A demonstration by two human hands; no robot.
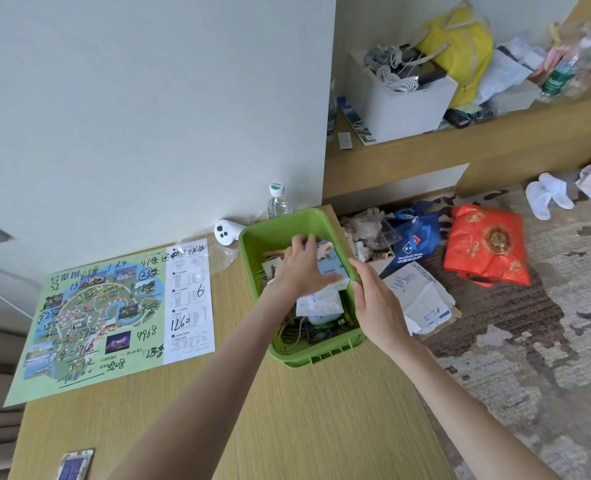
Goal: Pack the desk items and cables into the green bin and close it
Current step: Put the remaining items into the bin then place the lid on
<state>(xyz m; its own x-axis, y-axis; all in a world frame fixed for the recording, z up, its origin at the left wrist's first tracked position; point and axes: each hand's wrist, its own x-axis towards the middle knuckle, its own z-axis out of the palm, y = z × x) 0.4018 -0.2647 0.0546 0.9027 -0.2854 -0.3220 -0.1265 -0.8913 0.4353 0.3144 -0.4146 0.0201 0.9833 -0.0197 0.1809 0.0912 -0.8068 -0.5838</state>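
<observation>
The green bin (252,244) stands open at the right edge of the wooden desk (252,410). Inside it lie cables (297,332), a white packet (318,301) and a light blue box (332,263). My left hand (299,268) reaches into the bin, palm down, and lies flat on the light blue box with fingers spread. My right hand (379,303) rests against the bin's right rim, fingers together and straight; whether it grips the rim I cannot tell.
A large printed map with handwriting (114,313) lies on the desk's left. A white controller (225,232) and a water bottle (278,200) stand behind the bin. A phone (74,464) lies near the front edge. Bags and papers (422,299) clutter the floor at right.
</observation>
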